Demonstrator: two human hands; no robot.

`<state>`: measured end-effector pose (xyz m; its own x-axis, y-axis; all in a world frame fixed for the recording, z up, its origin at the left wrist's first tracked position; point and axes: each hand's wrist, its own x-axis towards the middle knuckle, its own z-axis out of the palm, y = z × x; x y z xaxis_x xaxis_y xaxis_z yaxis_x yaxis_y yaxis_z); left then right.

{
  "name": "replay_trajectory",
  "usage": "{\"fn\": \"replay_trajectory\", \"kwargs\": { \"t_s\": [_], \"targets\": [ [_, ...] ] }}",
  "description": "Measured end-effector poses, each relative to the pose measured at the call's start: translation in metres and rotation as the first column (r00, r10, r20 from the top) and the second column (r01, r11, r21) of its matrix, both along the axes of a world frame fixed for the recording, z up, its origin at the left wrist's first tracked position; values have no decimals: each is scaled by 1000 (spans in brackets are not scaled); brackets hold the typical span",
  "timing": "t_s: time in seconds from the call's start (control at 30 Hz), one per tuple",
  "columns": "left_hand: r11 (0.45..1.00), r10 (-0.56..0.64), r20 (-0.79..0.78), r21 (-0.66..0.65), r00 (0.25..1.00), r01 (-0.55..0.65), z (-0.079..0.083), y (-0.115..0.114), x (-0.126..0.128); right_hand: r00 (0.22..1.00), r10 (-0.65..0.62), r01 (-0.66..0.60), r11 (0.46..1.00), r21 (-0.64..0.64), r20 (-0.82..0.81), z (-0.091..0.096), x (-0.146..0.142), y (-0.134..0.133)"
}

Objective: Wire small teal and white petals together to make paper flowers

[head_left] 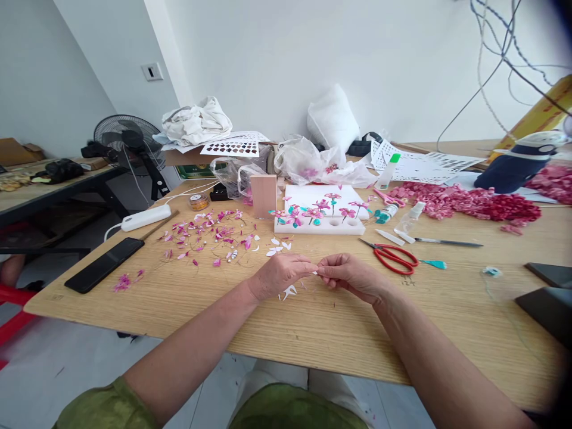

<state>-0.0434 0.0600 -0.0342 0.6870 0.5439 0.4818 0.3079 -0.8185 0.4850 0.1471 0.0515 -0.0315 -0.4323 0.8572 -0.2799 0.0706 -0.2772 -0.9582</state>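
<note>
Over the table's front middle, my left hand (286, 275) and my right hand (346, 275) meet at the fingertips. Both are closed in a pinch on a small white piece (315, 273), mostly covered by the fingers; it looks like a paper petal. White cut-out scraps (289, 292) lie just below my left hand, and white petal shapes (274, 247) lie beyond it. Behind the hands, a white foam stand (319, 225) holds several pink flowers (322, 205) with teal parts on thin stems. To the right of my right hand lie red-handled scissors (393, 257).
Loose pink petals and wired pieces (214, 235) cover the left side, near a phone (105, 265) and a power strip (146, 218). A wooden block (263, 196) stands left of the foam. Right are a glue bottle (388, 171), a pen (449, 242) and pink bundles (447, 199).
</note>
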Motion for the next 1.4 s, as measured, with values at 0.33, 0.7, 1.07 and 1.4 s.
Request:
{"fn": "replay_trajectory", "kwargs": {
  "t_s": [0.33,0.7,1.07,1.4],
  "targets": [
    [980,63,113,-193,992,-40,8,-5,0,999,8,-10,999,-34,-52,2,2,-1],
    [677,463,345,-732,817,-74,13,-1,3,962,-270,253,935,250,37,7,9,1],
    [533,480,459,-830,748,167,2,1,8,884,-389,181,796,577,259,-3,-13,1],
    [565,530,471,-816,705,121,0,0,13,941,-282,170,872,458,186,-1,-20,-1]
  ]
}}
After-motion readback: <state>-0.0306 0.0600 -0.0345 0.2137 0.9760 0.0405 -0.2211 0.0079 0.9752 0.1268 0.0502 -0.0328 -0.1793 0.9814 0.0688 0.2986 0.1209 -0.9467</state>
